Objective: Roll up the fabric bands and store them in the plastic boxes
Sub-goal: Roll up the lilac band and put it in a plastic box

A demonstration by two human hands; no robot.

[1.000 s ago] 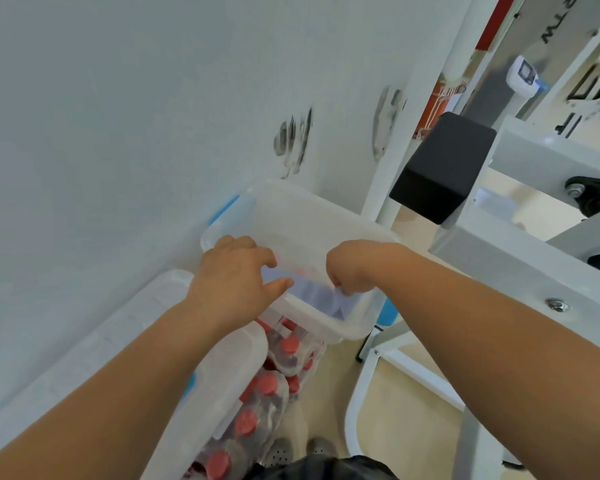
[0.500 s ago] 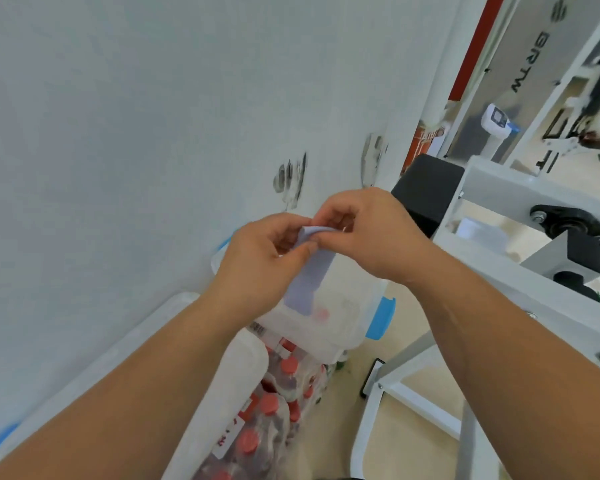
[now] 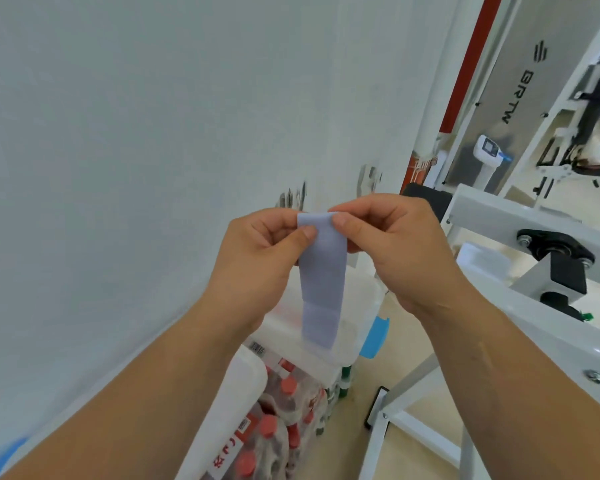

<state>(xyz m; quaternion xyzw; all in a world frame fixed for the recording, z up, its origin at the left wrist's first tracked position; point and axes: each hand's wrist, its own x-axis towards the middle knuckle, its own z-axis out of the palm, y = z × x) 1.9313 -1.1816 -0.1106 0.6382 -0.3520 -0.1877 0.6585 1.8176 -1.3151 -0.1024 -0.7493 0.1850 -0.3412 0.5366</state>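
A pale lilac fabric band hangs straight down in front of me, unrolled. My left hand pinches its top left corner between thumb and fingers. My right hand pinches the top right corner. Below the band stands an open clear plastic box with a blue clip on its side; the band's lower end dangles just over its rim. My hands hide most of what lies inside the box.
A white wall fills the left. A second clear box with a lid lies at lower left. Shrink-wrapped bottles with red caps sit under the boxes. A white metal machine frame stands close on the right.
Both hands have risen out of the box, lifting the lilac band with them. The band now hangs unfolded at full length above the box.
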